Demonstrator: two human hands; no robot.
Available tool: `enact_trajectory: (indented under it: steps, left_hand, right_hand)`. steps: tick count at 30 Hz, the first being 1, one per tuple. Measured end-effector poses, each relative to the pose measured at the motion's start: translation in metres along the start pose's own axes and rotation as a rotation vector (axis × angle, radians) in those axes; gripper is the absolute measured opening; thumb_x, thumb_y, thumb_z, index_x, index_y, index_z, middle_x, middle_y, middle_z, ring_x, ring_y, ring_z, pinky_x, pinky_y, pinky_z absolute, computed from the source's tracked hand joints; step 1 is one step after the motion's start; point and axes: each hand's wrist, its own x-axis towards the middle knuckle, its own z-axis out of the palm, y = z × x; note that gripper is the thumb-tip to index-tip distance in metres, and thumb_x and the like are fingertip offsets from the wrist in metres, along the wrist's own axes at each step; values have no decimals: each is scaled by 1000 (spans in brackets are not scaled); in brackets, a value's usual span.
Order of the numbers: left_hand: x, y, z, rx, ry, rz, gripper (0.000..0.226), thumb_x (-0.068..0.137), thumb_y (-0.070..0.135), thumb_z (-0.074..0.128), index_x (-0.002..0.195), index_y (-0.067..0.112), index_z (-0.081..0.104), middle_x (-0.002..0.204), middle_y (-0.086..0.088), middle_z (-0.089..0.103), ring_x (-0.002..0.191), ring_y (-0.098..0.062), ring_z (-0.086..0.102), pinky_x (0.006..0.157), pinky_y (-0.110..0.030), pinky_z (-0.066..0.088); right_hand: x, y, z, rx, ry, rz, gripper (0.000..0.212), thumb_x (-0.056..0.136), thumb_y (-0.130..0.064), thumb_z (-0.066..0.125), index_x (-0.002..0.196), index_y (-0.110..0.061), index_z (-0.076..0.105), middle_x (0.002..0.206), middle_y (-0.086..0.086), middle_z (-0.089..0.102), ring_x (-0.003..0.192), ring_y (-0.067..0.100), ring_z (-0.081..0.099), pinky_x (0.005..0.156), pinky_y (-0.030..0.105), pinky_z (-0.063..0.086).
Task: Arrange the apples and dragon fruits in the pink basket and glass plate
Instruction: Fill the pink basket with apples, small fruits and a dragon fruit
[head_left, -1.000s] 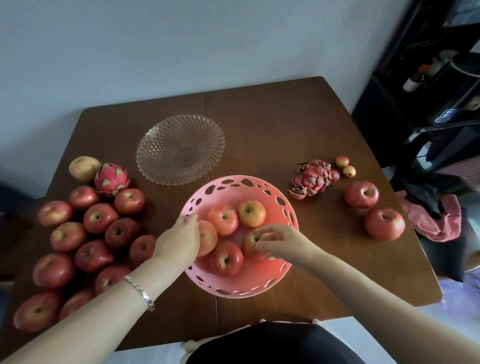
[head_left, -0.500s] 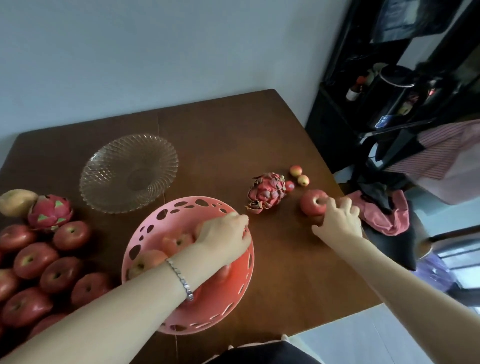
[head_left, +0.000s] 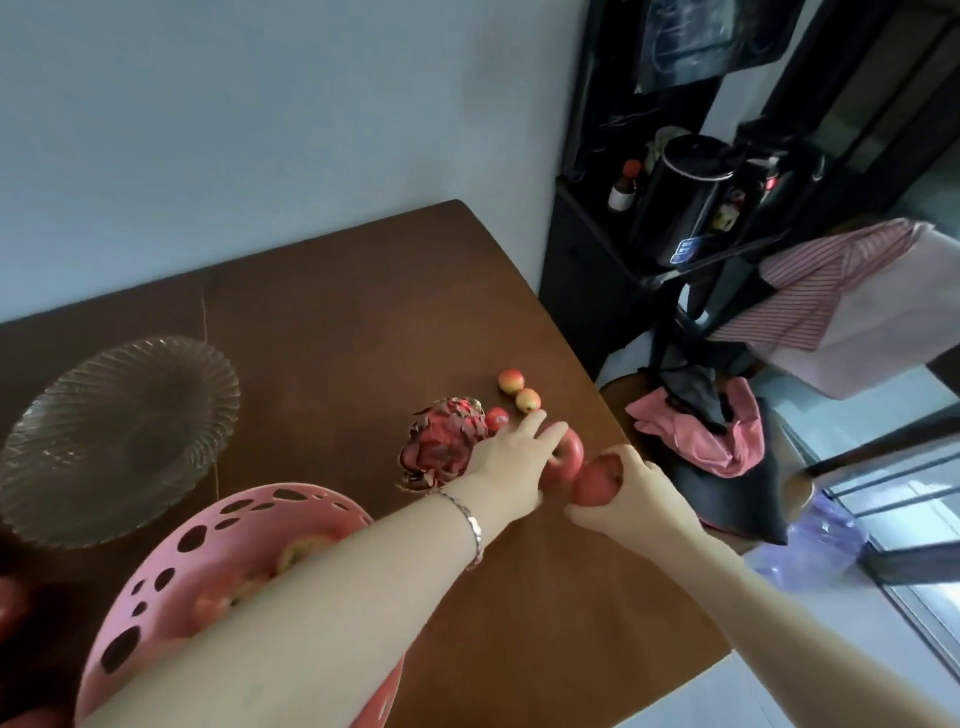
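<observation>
My right hand (head_left: 635, 499) grips a red apple (head_left: 597, 480) near the table's right edge. My left hand (head_left: 511, 462) reaches over the pink basket and lies on a second red apple (head_left: 567, 453), fingers stretched across its top. A dragon fruit (head_left: 441, 441) lies just left of that hand. The pink basket (head_left: 171, 561) at lower left holds several apples, partly hidden by my left forearm. The glass plate (head_left: 114, 436) stands at the left with nothing in it.
Three small fruits (head_left: 519, 392) lie behind the dragon fruit. The brown table's (head_left: 337, 312) right edge runs close to my right hand. Beyond it stand a chair with pink cloth (head_left: 717, 441) and a black shelf (head_left: 675, 208). A red apple (head_left: 8, 603) shows at the left border.
My left hand left the basket and crossed right onto an apple by the dragon fruit. My right hand closed round the nearer apple. The view swung right.
</observation>
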Motion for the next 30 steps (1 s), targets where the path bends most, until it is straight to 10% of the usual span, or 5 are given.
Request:
enact_trajectory:
  steps: [10,19,30]
  left_hand:
    - [31,9,9,-124,-43,-77,70,75,16,71,134,25,34,132,-9,37,108,-39,52,75,-40,47]
    - [-154,-52,-19,-475,288,-445,75,64,34,77,127,39,36,112,4,33,94,-21,55,84,-28,45]
    - [-287,-129,29,-750,505,-683,73,60,23,83,123,32,48,114,0,42,98,-11,49,88,-22,39]
  right_hand:
    - [1,-8,-23,-11,17,-78,76,61,-47,75,126,-31,39,107,-5,45,90,15,54,67,23,44]
    - [-55,-74,-3,-114,-140,-262,76,65,-55,72,128,-47,31,109,-5,44,94,16,55,64,20,48]
    - [-145,-148,133,-478,-381,-740,83,69,-51,69,139,-34,28,125,7,43,116,28,44,95,35,41]
